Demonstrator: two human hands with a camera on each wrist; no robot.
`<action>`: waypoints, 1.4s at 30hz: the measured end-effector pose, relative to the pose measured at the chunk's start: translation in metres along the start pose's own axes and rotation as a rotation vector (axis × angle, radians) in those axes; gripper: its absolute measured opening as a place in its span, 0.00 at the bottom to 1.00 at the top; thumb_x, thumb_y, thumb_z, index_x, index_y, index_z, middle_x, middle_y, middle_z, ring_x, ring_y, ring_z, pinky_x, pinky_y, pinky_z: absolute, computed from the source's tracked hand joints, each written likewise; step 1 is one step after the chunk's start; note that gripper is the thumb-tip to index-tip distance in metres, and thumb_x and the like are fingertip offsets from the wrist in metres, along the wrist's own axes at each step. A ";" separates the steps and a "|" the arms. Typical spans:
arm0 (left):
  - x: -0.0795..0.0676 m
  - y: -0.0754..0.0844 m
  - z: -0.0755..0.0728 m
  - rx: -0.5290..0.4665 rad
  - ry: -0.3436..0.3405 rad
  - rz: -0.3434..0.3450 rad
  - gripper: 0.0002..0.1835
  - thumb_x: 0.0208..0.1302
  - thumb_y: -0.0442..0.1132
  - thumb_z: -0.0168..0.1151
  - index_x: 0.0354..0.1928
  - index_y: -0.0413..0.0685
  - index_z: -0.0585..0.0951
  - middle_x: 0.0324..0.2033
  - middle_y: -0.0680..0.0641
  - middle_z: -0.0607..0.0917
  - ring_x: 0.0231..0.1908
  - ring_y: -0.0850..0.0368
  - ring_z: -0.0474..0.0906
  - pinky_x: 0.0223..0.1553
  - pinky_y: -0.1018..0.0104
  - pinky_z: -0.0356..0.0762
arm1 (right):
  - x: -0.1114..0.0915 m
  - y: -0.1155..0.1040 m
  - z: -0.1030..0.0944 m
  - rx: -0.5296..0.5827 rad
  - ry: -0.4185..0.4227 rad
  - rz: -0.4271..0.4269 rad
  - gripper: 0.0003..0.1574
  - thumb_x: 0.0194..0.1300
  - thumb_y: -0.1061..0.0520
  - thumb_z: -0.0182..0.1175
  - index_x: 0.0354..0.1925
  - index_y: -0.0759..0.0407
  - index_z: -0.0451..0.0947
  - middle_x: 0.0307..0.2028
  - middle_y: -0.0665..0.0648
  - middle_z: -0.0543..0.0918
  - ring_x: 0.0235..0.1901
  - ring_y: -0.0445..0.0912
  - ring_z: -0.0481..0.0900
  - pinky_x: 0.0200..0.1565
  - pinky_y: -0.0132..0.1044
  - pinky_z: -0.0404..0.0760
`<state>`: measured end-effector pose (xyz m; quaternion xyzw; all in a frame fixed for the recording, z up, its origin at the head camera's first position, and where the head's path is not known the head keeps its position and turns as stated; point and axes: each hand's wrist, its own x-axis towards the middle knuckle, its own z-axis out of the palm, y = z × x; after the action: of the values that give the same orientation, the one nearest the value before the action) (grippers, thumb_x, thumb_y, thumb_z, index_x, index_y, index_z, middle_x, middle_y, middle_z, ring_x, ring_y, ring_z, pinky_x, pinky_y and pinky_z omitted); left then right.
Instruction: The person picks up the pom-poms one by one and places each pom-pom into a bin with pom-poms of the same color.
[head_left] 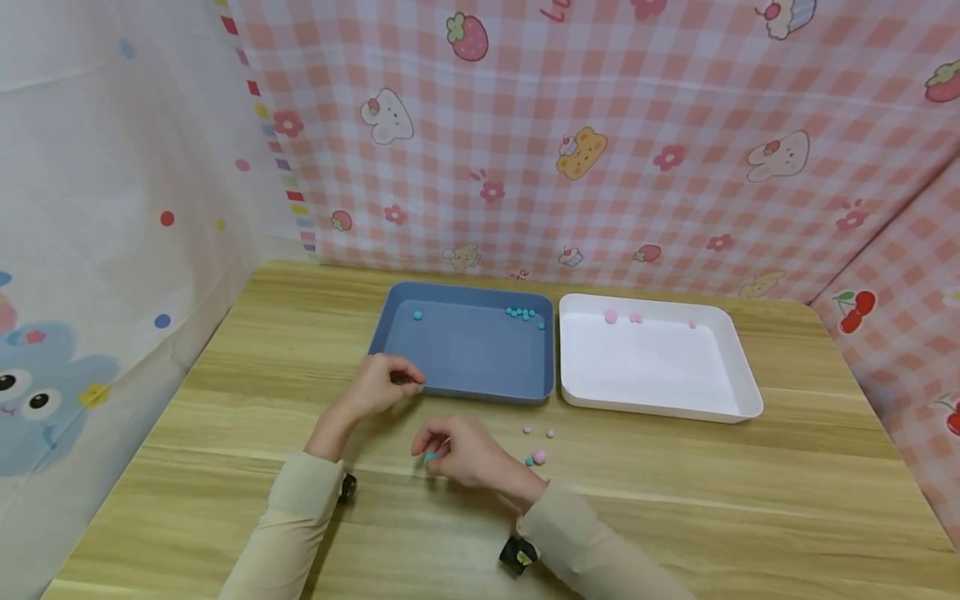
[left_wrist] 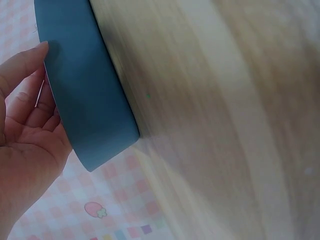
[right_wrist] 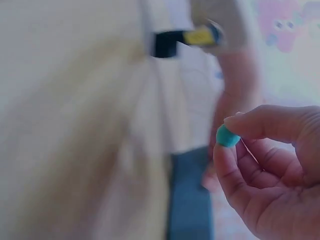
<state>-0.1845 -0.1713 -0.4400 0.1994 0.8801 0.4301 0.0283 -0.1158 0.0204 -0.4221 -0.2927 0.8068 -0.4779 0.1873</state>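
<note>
You've got a teal ball (right_wrist: 228, 136) in your right hand (head_left: 467, 454), pinched between thumb and index finger, just below the centre of the head view. The right wrist view shows it nicely: ball at the fingertips, the other fingers curled behind.

Over to your left hand (head_left: 378, 386), left of centre — fingers loosely bent at the near left corner of the blue tray (head_left: 465, 358), a fingertip at the rim and nothing visible in its grasp. Whether it presses on that rim, you can't tell from here.

Inside the blue tray, mid-frame, one lone teal bead (head_left: 417, 315) lies towards the upper left, and a cluster of teal beads (head_left: 525, 314) gathers at the upper right. Just beside it, right of centre, the white tray (head_left: 645, 367) holds pink balls along its far side, the biggest pink one (head_left: 611, 317) at the left.

And on the wooden table (head_left: 810, 467), right of your right hand, two tiny pink beads (head_left: 527, 430) lie apart — while below them a larger pink ball (head_left: 540, 457) sits right beside a small teal one (head_left: 529, 461). Across the top of the frame hangs a pink checked cloth (head_left: 525, 100).
</note>
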 end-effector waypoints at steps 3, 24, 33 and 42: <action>0.000 0.001 -0.001 -0.002 -0.001 0.007 0.03 0.53 0.25 0.65 0.30 0.33 0.84 0.28 0.42 0.85 0.30 0.54 0.80 0.34 0.69 0.78 | -0.002 -0.004 -0.016 0.017 0.072 -0.030 0.12 0.50 0.76 0.59 0.34 0.65 0.80 0.33 0.61 0.82 0.33 0.46 0.78 0.36 0.27 0.77; 0.000 0.003 0.000 0.007 -0.004 -0.032 0.03 0.53 0.26 0.66 0.30 0.33 0.84 0.27 0.44 0.85 0.29 0.57 0.78 0.32 0.70 0.77 | 0.015 -0.005 -0.094 -0.019 0.337 -0.100 0.09 0.57 0.71 0.60 0.39 0.67 0.79 0.39 0.64 0.81 0.37 0.51 0.80 0.42 0.37 0.79; -0.002 0.003 0.000 0.007 -0.014 -0.038 0.02 0.53 0.26 0.66 0.30 0.34 0.84 0.27 0.44 0.85 0.28 0.58 0.78 0.31 0.70 0.77 | 0.037 0.002 -0.111 0.016 0.450 -0.054 0.09 0.57 0.70 0.61 0.39 0.67 0.79 0.40 0.64 0.82 0.37 0.51 0.80 0.42 0.38 0.80; -0.001 0.003 -0.001 0.027 -0.005 -0.026 0.02 0.53 0.26 0.66 0.30 0.35 0.84 0.27 0.44 0.85 0.28 0.57 0.78 0.32 0.70 0.76 | 0.056 0.014 -0.120 0.153 0.570 0.082 0.08 0.58 0.67 0.62 0.39 0.65 0.80 0.38 0.61 0.81 0.39 0.49 0.78 0.39 0.36 0.78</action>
<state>-0.1831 -0.1705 -0.4375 0.1894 0.8881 0.4174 0.0336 -0.2320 0.0679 -0.3787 -0.0987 0.7998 -0.5921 -0.0061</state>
